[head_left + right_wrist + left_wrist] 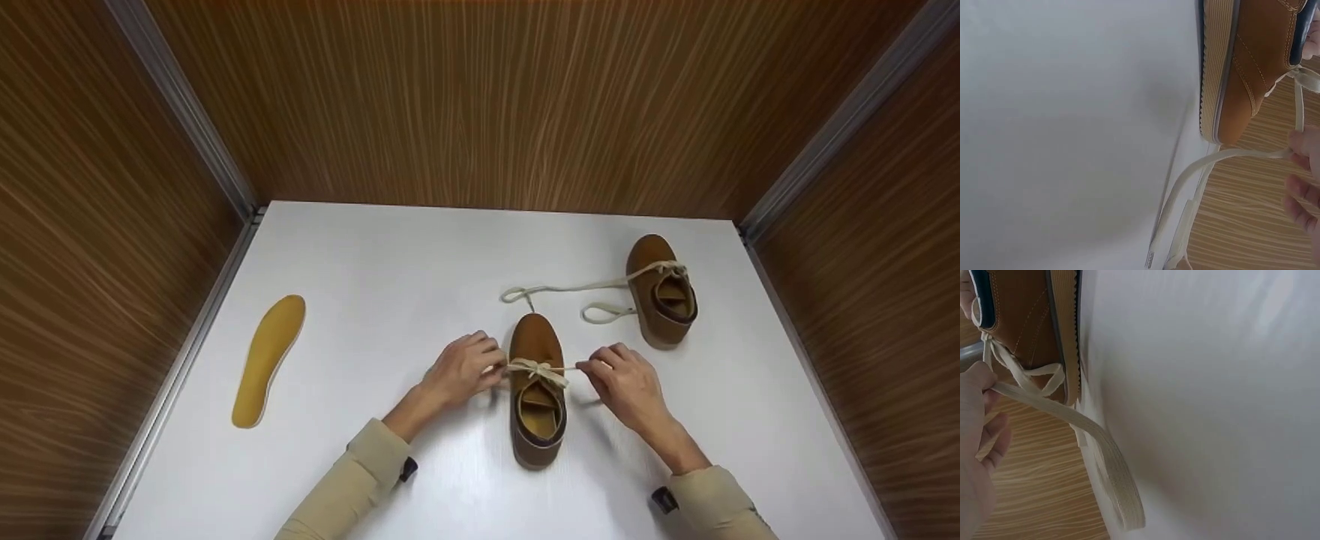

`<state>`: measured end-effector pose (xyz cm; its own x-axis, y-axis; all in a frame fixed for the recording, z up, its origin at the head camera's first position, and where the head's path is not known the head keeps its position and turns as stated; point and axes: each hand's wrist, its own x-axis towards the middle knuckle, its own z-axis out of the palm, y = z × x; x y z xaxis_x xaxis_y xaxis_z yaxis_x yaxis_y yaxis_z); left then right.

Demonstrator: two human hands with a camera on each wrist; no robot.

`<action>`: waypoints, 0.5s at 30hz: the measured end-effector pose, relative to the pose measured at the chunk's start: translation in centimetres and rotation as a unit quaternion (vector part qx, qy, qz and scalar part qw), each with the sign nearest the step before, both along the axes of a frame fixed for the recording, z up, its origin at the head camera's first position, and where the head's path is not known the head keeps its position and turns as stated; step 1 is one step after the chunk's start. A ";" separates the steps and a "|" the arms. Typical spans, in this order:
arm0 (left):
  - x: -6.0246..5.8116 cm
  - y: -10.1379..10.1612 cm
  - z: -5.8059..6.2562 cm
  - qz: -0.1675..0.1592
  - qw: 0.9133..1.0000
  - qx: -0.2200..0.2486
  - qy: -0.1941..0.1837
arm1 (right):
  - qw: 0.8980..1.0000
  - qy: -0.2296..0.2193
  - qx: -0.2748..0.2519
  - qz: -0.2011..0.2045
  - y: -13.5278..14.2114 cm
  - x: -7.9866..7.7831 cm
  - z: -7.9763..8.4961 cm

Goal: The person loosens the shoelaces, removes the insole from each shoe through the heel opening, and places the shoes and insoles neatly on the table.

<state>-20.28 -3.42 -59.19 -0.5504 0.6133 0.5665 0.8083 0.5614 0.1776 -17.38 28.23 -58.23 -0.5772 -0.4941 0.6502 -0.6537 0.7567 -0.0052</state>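
A brown lace-up shoe (pixel 535 334) stands upright, toe pointing away, with a cream shoelace (pixel 540 369) knotted in loops over its tongue. On its left side my left hand (pixel 463 369) pinches one part of the lace between thumb and fingers. My right hand (pixel 628 384) pinches another part to the right, and the lace stretches straight from the knot. In the left wrist view a flat lace length (pixel 1114 467) hangs from the left fingertips. A lace end (pixel 1171 197) with its tip droops from the right hand in the right wrist view.
A second brown shoe (pixel 651 259) stands at the back right. Its long loose lace (pixel 574 288) trails left to the near shoe's toe. A yellow insole (pixel 270 352) lies at the left of the white table (pixel 375 255). Wood-grain panels (pixel 480 105) enclose the back and sides.
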 end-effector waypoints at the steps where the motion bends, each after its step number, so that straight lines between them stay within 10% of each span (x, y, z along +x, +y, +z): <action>1: 0.0 -0.1 0.0 0.000 1.000 0.002 0.001 | 1.000 -0.003 -0.002 0.000 0.1 0.0 -0.1; 15: 0.1 -1.2 0.0 0.010 1.000 0.008 0.011 | 1.000 0.000 -0.012 -0.020 1.2 0.5 -0.2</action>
<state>-20.21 -4.66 -59.16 -0.5502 0.5932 0.5876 0.8006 0.5747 0.1695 -16.84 29.48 -58.45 -0.5966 -0.4555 0.6607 -0.6231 0.7818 -0.0237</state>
